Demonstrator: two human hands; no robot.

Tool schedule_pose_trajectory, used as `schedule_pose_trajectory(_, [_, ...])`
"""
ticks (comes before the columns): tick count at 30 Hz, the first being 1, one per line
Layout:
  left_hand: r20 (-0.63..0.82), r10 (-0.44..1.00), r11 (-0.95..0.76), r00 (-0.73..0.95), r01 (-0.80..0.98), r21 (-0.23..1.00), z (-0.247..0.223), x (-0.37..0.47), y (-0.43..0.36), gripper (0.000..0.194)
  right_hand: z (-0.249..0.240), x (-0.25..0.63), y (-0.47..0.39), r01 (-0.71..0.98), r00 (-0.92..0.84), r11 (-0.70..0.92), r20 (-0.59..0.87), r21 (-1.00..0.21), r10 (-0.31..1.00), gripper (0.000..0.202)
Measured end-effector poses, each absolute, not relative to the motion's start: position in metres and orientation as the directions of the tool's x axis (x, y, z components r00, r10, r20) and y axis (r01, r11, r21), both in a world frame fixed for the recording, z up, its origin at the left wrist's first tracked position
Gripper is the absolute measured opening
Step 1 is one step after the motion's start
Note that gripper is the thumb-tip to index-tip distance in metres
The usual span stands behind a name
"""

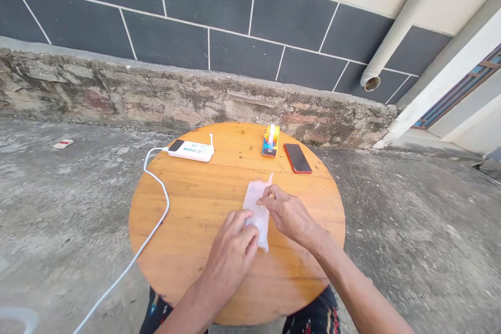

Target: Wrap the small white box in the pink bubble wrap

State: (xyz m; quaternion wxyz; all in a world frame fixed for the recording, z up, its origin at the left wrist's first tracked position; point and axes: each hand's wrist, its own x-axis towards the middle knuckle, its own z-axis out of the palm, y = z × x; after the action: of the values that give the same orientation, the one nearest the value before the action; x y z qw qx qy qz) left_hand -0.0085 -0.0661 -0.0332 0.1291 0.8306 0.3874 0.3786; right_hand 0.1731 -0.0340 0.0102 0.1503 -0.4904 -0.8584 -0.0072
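A flat, whitish translucent packet of plastic wrap [256,195] lies lengthwise on the round wooden table in front of me. My left hand [235,242] rests on its lower left part, with curled fingers pressing and gripping it. Over its upper right edge, my right hand [287,214] is closed in a pinch, thumb and index finger together. A thin pale strip stands up from that edge, just beyond the fingers. Whether the pinch has hold of the strip or the wrap's edge is hidden. What lies inside the wrap cannot be made out.
Toward the back of the wooden table [188,250] are a yellow and blue tape dispenser [271,141], a red-edged phone [298,158] and a white power strip [193,151]. Its white cord [166,198] runs over the table's left side. A stone-based wall [156,99] stands behind.
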Motion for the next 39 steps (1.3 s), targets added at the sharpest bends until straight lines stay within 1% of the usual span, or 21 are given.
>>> schedule_pose_trajectory(2, [0.529,0.738,-0.671,0.418,0.535,0.513,-0.032,-0.008,-0.065,0.02,0.012,0.172,-0.031,0.855,-0.488,0.515,0.237,-0.064,0.84,0.033])
schedule_pose_trajectory(4, [0.533,0.733,-0.678,0.424,0.521,0.518,-0.031,-0.008,-0.063,0.021,0.014,0.173,-0.03,0.857,-0.491,0.514,0.227,-0.049,0.841,0.028])
schedule_pose_trajectory(11, [0.515,0.72,-0.694,0.466,0.469,0.546,-0.026,-0.009,-0.06,0.023,0.012,0.179,-0.037,0.828,-0.471,0.539,0.33,-0.155,0.818,0.028])
schedule_pose_trajectory(15, [0.505,0.718,-0.694,0.479,0.449,0.562,-0.023,-0.01,-0.057,0.024,0.016,0.175,-0.036,0.819,-0.504,0.562,0.323,-0.116,0.801,0.029])
schedule_pose_trajectory(21, [0.487,0.711,-0.701,0.507,0.457,0.548,-0.025,-0.011,-0.055,0.021,0.024,0.165,-0.027,0.809,-0.568,0.588,0.236,-0.017,0.788,0.026])
schedule_pose_trajectory(24, [0.498,0.709,-0.704,0.499,0.463,0.539,-0.027,-0.011,-0.055,0.02,0.027,0.161,-0.021,0.784,-0.613,0.621,0.165,0.002,0.773,0.023])
schedule_pose_trajectory(30, [0.504,0.722,-0.692,0.474,0.475,0.544,-0.034,-0.011,-0.057,0.018,0.031,0.156,-0.006,0.745,-0.661,0.664,0.061,-0.059,0.748,0.019])
schedule_pose_trajectory(32, [0.512,0.713,-0.702,0.479,0.482,0.525,-0.035,-0.011,-0.057,0.018,0.033,0.156,-0.002,0.735,-0.675,0.675,0.022,-0.066,0.737,0.019])
schedule_pose_trajectory(36, [0.494,0.679,-0.734,0.543,0.485,0.475,-0.033,-0.013,-0.056,0.017,0.033,0.152,0.005,0.728,-0.684,0.68,-0.04,-0.088,0.728,0.02])
schedule_pose_trajectory(39, [0.476,0.661,-0.748,0.579,0.464,0.474,-0.029,-0.014,-0.054,0.017,0.03,0.152,0.007,0.726,-0.684,0.674,-0.048,-0.137,0.728,0.021])
